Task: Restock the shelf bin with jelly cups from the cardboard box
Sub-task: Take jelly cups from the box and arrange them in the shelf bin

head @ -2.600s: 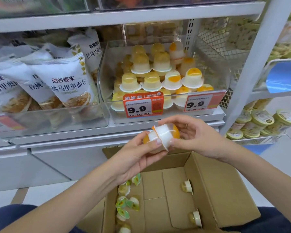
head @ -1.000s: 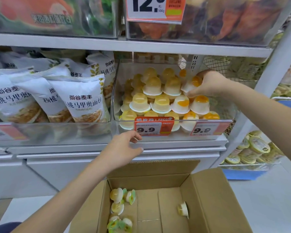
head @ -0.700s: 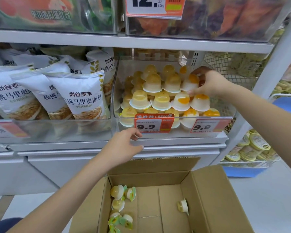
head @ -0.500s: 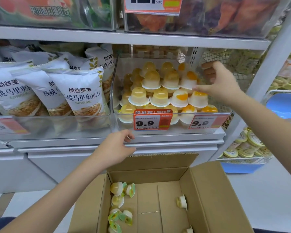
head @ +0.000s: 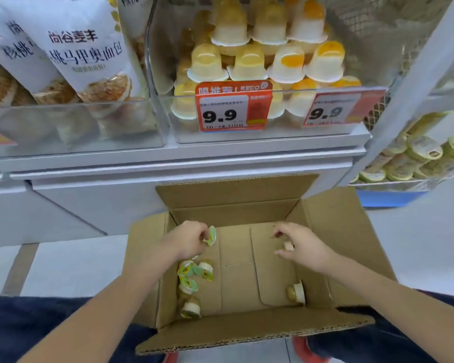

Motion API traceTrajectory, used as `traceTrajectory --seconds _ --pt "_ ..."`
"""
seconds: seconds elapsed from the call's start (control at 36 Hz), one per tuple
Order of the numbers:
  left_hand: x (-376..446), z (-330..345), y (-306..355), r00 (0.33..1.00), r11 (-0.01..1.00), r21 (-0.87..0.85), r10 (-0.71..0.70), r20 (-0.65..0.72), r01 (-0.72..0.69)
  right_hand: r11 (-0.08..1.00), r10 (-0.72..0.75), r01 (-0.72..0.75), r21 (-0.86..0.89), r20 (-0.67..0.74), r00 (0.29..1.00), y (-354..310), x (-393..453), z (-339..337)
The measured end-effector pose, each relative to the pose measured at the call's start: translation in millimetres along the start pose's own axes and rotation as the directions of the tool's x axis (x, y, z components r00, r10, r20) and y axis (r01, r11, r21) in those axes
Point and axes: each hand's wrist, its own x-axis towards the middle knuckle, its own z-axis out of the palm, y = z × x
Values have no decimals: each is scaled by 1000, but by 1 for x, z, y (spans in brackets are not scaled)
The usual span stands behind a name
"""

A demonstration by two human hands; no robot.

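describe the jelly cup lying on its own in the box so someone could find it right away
Look into the open cardboard box on the floor below the shelf. Near its right wall lies one jelly cup on its side, alone, nearer you than the right hand.

**Bright, even shop light, some blur**

Light falls soft from above; shadows are faint inside the box [head: 333, 226]. Glare whitens the bin [head: 278, 137] front. Both hands look smeared by motion. Shelf lines bow toward the edges, and the far right is blurred.

- Matt brown cardboard box [head: 336, 231], corrugated edge showing.
- Clear glossy plastic shelf bin [head: 281, 132].
- Translucent plastic jelly cups [head: 249, 64], shiny.
- Glossy white bread bags [head: 89, 48].
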Motion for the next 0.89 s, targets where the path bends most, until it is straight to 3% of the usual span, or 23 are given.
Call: traceTrajectory --seconds 0.08,0.17,0.31,0.44,0.61,0.72,0.81,0.89 --pt "17 40 -15 992 983 -133 -126 -14 123 995 74 -80 58 105 992 13 21 38" --pt "32 74 -26 984 986 14 -166 61 165 990 87 -108 96 200 976 15 44 78" --pt "58 102 -43 981 943 317 -150 124 104 947 109 -179 268 257 960 -2 88 142" --pt "78 125 -71 938 917 392 -191 290 66 898 144 -236 373 258 955 -24 126 188" --pt "88 132 -75 950 856 517 -157 268 -4 897 190 -278 344 268 944 -31 146 218" --pt "88 142 -77 960 883 469 -114 256 -20 865 205 -299 403 260 944 -28 146 217" --pt "83 140 -75 972 893 447 -148 180 53 825 220 -318 468 252 942 -20 139 204" --pt "77 135 -76 976 940 322 -165 141 113 804 225 -334 493 268 937 -10 129 182"
